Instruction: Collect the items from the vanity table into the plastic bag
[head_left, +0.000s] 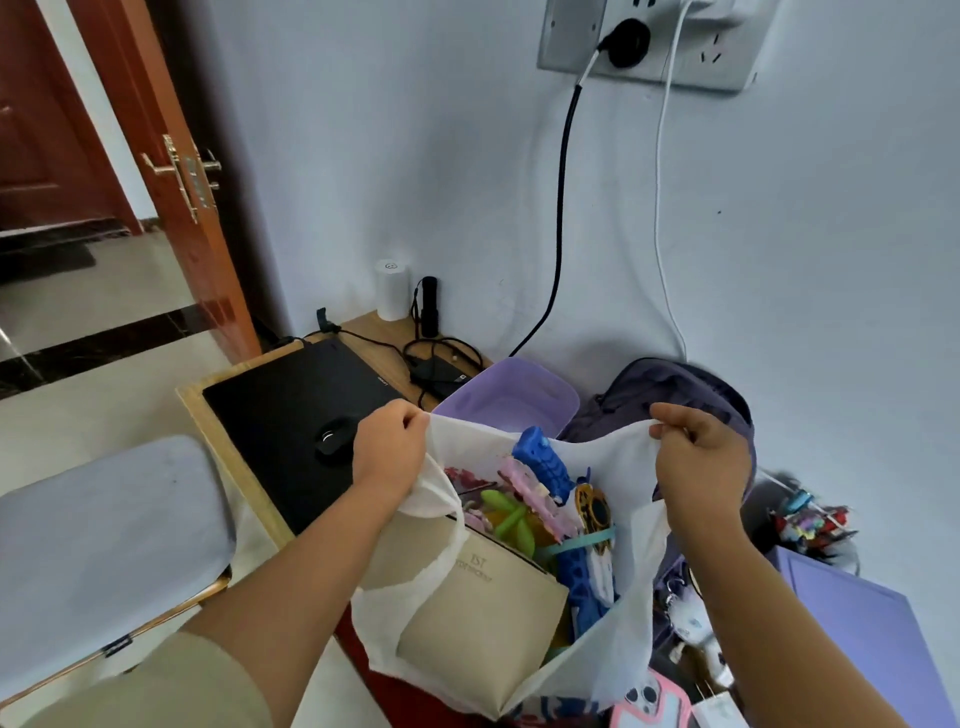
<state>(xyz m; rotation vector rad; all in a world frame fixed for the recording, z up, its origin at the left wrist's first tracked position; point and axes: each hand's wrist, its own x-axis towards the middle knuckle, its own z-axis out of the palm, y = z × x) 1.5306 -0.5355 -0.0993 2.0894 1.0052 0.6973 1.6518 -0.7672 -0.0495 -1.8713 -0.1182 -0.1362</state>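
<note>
Both hands pinch the plastic bag (613, 639) rim: left hand (389, 452) at nine o'clock, right hand (701, 457) at three. The right is nearer the loose toys (808, 519) at four o'clock on the worktop.

Both arms reached forward, well apart. The left hand (390, 451) pinched the bag (618, 457) rim in curled fingers; the right hand (702, 457) pinched its opposite edge.

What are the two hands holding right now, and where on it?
Both pinch the white plastic bag at its top rim: left hand on the left edge, right hand on the right, spreading it open.
</note>
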